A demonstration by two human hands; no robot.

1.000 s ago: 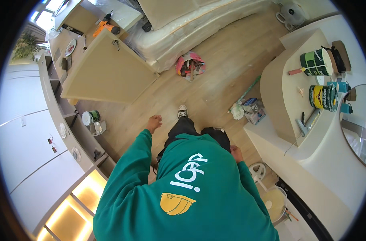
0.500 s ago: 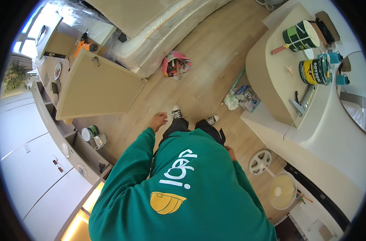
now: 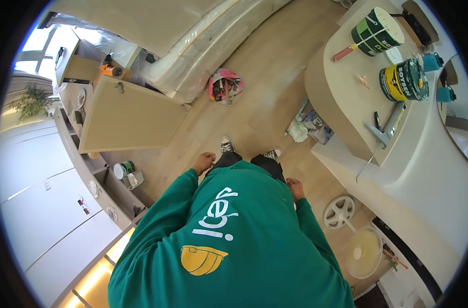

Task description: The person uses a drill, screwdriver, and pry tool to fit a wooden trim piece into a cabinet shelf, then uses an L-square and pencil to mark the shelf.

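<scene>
My left hand (image 3: 204,162) hangs beside my left thigh, its fingers loosely bent and apart, with nothing seen in it. On the other side, my right hand (image 3: 295,189) hangs by my right hip, fingers loose, and no object shows in it. Both arms wear the long sleeves of a green sweatshirt (image 3: 264,231). Below me, my black-and-white sneakers (image 3: 227,145) stand on the wood-look floor (image 3: 203,128). Nearest on the left is a large beige panel (image 3: 131,118) like a cabinet door, apart from my hand.
A curved counter (image 3: 341,87) at right bears a paint bucket (image 3: 393,84), a green pail (image 3: 377,36), a paint roller (image 3: 344,52) and a caulking gun (image 3: 383,134). A fan (image 3: 365,251) stands lower right. Ahead lie a pink bag (image 3: 225,86) and a plastic-wrapped mattress (image 3: 193,61). An orange drill (image 3: 110,70) rests upper left.
My left hand has drawn in closer to my thigh. My right hand has come more fully into view beside my hip. The whole view has shifted slightly.
</scene>
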